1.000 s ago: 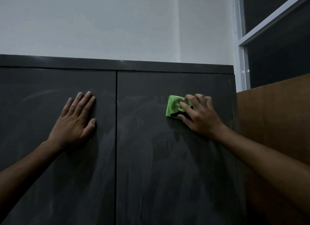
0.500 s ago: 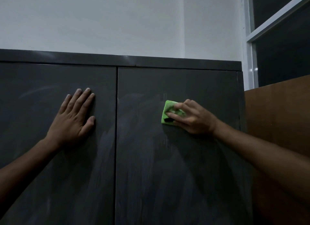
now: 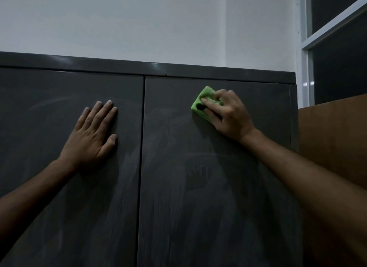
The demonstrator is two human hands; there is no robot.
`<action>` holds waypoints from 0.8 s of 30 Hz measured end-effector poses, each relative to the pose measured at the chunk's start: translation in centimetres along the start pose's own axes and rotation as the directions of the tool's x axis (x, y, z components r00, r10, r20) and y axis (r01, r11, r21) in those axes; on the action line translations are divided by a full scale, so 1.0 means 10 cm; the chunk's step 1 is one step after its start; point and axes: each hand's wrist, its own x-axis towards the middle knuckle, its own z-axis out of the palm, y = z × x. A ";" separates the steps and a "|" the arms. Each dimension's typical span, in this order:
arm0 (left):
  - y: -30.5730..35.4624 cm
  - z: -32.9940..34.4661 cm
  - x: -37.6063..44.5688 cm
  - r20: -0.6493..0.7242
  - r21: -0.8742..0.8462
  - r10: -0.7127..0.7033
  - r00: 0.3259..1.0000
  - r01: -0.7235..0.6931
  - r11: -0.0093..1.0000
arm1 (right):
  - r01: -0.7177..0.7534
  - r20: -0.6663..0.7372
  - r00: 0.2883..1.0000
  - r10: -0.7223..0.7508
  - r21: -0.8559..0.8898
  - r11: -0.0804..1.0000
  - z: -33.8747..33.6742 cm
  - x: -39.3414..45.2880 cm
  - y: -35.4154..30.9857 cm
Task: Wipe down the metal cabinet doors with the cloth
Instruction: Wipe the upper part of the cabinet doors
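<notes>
A dark grey metal cabinet fills the view, with a left door [image 3: 49, 197] and a right door [image 3: 208, 207] split by a vertical seam. Faint smeared streaks show on both doors. My left hand [image 3: 93, 135] lies flat on the left door, fingers straight and pointing up. My right hand [image 3: 228, 115] grips a folded green cloth [image 3: 202, 99] and presses it against the upper part of the right door, a little below the cabinet's top edge. Part of the cloth is hidden under my fingers.
A white wall [image 3: 139, 22] rises behind the cabinet top. To the right stands a brown wooden panel [image 3: 333, 139], flush against the cabinet side. Above it is a dark window with a white frame [image 3: 305, 48].
My right hand has carried the cloth up and a little right on the right door, after dipping lower and leftward half a second ago. My left hand stays flat on the left door.
</notes>
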 end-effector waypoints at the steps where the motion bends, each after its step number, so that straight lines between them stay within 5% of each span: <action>1: 0.00 0.00 0.00 -0.003 0.001 0.000 1.000 0.000 1.000 | -0.081 -0.045 0.996 0.082 0.016 0.997 0.06 -0.01 -0.10; 3: 0.00 0.00 -0.01 -0.003 0.010 0.001 1.000 -0.001 1.000 | 0.074 0.002 0.997 -0.074 0.034 0.997 0.20 -0.15 -0.32; 5: 0.02 0.00 0.00 -0.001 0.012 -0.005 1.000 0.005 1.000 | 0.429 0.172 0.884 -0.435 0.073 0.900 0.20 -0.23 -0.42; 7: 0.01 0.00 0.00 0.006 0.011 -0.004 1.000 0.004 1.000 | 0.541 0.218 0.815 -0.536 0.044 0.840 0.15 -0.09 -0.31; 8: 0.01 0.00 0.00 0.005 0.009 -0.006 1.000 0.006 1.000 | 0.470 0.179 0.868 -0.463 0.002 0.883 0.15 0.01 -0.25; 10: 0.01 0.00 0.00 -0.001 0.012 -0.006 1.000 0.006 1.000 | 0.077 0.020 0.997 -0.077 -0.004 0.997 0.18 0.17 -0.26; 11: 0.01 0.00 0.00 -0.004 0.012 -0.008 1.000 0.008 1.000 | -0.057 -0.039 0.998 0.058 0.021 0.998 0.22 0.17 -0.35; 12: 0.02 0.00 -0.01 -0.006 0.011 -0.009 1.000 0.009 1.000 | -0.074 -0.049 0.996 0.075 0.029 0.997 0.28 0.13 -0.47; 14: 0.03 -0.01 0.00 -0.008 0.008 -0.012 1.000 0.012 1.000 | 0.231 0.072 0.969 -0.234 0.055 0.971 0.38 -0.05 -0.70; 16: 0.03 -0.02 0.00 -0.006 0.010 -0.016 1.000 0.016 1.000 | 0.522 0.202 0.822 -0.533 0.108 0.846 0.32 -0.07 -0.69; 17: 0.04 -0.02 0.00 -0.004 0.014 -0.016 1.000 0.016 1.000 | 0.551 0.213 0.801 -0.559 0.104 0.828 0.29 0.00 -0.63; 20: 0.04 -0.01 -0.01 -0.012 0.026 -0.016 1.000 0.017 1.000 | 0.208 0.064 0.975 -0.211 0.044 0.977 0.30 0.23 -0.52; 22: 0.04 0.01 -0.01 -0.020 0.032 -0.013 1.000 0.013 0.999 | 0.012 -0.024 1.000 -0.011 0.045 0.999 0.37 0.18 -0.66; 24: 0.03 0.02 -0.01 -0.024 0.039 -0.007 1.000 0.008 0.999 | 0.186 0.044 0.981 -0.190 0.081 0.979 0.45 0.01 -0.83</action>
